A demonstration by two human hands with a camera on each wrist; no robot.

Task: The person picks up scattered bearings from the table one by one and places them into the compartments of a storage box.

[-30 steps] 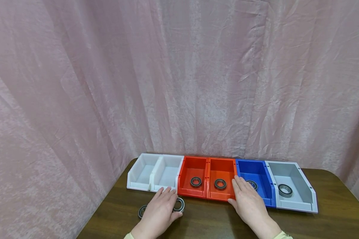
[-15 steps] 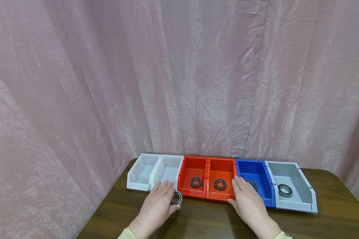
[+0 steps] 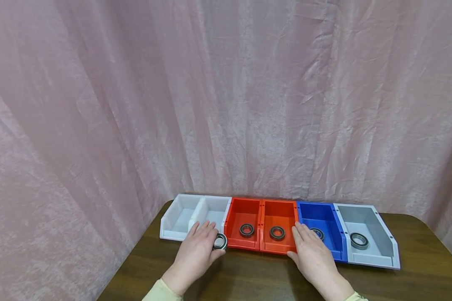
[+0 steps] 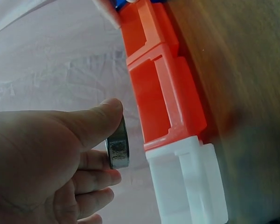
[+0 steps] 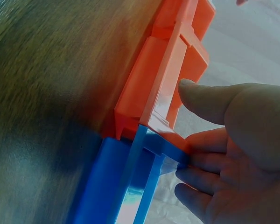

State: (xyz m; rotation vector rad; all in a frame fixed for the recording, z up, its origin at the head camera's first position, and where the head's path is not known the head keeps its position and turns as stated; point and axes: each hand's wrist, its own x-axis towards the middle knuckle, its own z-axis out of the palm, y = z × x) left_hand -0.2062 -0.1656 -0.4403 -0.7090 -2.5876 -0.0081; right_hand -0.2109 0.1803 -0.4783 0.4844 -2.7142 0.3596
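My left hand pinches a ball bearing between thumb and fingers, in front of the right-hand white bin. Seen from the left wrist, the bearing stands on edge at the thumb tip, raised near bin height. My right hand, its fingers relaxed, rests where the right-hand red bin meets the blue bin. Further bearings lie in the left red bin, the right red bin, the blue bin and the grey bin. The blue bin's bearing is partly hidden by my right hand.
Another white bin ends the row at the left; the whole row stands along the back of the brown wooden table. Pink curtains hang right behind the bins.
My left hand has moved forward towards the white bin, carrying the bearing with it. The second bearing on the table has become hidden behind that hand. My right hand has stayed in place.
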